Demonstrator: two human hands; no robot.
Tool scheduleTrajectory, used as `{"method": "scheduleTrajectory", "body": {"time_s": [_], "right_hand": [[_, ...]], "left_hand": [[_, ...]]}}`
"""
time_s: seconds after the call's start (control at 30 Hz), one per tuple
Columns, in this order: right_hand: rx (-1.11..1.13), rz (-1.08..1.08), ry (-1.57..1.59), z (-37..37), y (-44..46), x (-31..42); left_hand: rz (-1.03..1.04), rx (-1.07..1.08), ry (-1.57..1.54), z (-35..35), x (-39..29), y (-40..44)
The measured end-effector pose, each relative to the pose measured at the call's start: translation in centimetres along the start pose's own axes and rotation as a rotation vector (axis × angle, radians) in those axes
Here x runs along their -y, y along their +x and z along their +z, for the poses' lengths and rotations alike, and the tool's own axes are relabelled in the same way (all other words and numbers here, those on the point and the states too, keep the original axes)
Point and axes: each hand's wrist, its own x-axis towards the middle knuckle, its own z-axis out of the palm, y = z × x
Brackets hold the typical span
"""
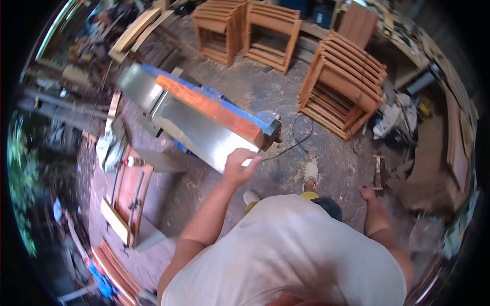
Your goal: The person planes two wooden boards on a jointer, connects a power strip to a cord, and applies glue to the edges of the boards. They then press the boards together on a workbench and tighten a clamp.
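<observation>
My left hand [242, 166] is at the near end of a jointer's bare metal table [196, 132], and looks to rest on its edge. The thumb stands apart from the fingers. Along the table runs a reddish-brown wooden piece [209, 106], set against the blue side of the machine [255, 120]; neither hand is on it. My right hand [366, 193] hangs low at my side, small and unclear in the view. Closest to it is a small wooden frame-like object [377, 172], apparently not held.
Stacked wooden frames [342, 84] stand at the right, with more frames [273, 35] at the back. A black cable [298, 144] crosses the shavings-strewn floor. Left of me is a wooden piece with clamps [133, 196]. Brown cardboard-like sheets [426, 168] lie at far right.
</observation>
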Motion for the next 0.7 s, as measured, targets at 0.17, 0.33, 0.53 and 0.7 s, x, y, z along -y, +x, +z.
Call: {"method": "scheduleTrajectory", "body": {"time_s": [0.17, 0.33, 0.53, 0.7], "right_hand": [[0.142, -0.322, 0.222, -2.7, 13.4, 11.6], [0.304, -0.640, 0.147, -2.1, 18.8, 22.5], [0.570, -0.608, -0.007, 8.6, 25.7, 25.6], [0.626, -0.577, -0.184, 16.6, 30.1, 24.7]], "left_hand": [[-0.006, 0.190, 0.232, 12.0, -1.6, 7.2], [-0.302, 0.000, 0.807, 18.2, 3.3, 13.1], [-0.521, -0.029, 0.736, 16.0, 4.2, 14.9], [-0.514, 0.359, 0.918, 17.2, 3.8, 15.6]]}}
